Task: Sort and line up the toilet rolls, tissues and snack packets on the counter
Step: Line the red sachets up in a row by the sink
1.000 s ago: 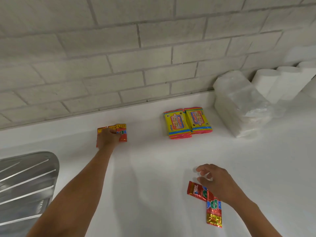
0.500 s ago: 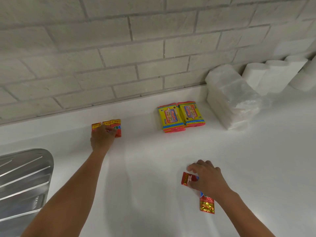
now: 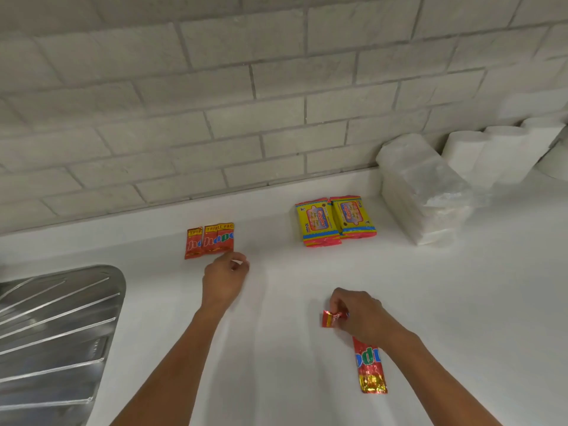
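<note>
Several red snack packets lie side by side near the wall on the white counter. Just below them hovers my left hand, fingers loosely curled and holding nothing. My right hand pinches a small red packet at the counter's middle front. A longer red packet lies under my right wrist. Two yellow snack packets sit together by the wall. To their right stands a stack of wrapped tissues, then a row of white toilet rolls.
A steel sink drainboard fills the left edge. A grey brick wall runs behind the counter. Another toilet roll sits at the far right edge.
My left hand has lifted off the red packets by the wall and drawn back toward me. My right hand has closed on the small red packet.
</note>
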A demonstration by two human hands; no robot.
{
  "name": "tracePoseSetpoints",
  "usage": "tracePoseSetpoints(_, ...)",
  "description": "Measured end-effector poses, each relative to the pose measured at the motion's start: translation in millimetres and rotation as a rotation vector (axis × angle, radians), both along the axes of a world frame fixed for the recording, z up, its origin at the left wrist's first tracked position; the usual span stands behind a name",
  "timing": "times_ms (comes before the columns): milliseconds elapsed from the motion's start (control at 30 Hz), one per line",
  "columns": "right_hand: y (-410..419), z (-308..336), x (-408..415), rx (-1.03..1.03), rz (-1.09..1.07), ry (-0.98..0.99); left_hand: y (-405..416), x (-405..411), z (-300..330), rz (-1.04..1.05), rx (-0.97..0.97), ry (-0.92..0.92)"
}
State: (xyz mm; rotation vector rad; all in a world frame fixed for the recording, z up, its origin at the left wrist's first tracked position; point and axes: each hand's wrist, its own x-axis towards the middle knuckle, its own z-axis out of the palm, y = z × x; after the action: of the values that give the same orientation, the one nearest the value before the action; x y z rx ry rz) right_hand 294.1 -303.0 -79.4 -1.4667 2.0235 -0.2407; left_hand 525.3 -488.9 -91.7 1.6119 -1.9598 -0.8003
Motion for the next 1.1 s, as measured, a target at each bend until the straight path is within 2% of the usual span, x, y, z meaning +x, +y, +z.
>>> tracePoseSetpoints(267, -18, 25, 5, -0.236, 0.014, -0.268, 50, -26, 35, -0.116, 0.094, 0.196)
tracePoseSetpoints(500, -33, 49, 11, -0.378, -0.053, -0.38, 86, -44, 63, -0.292, 0.102, 0.271)
tracePoseSetpoints(633, -38, 58, 11, -0.406, -0.079, -0.511, 92, -46, 65, -0.307, 0.074, 0.246)
tracePoseSetpoints(833, -40, 51, 5, -0.401, -0.151, -0.514, 78, -44, 68, -0.262, 0.124, 0.213)
tracePoseSetpoints(967, -30, 40, -8, -0.446, -0.255, -0.465, 55, -35, 69, -0.188, 0.177, 0.309)
tracePoseSetpoints(1100, -12, 30, -21, -0.392, -0.273, -0.424, 17, -30, 56, -0.078, 0.312, 0.379)
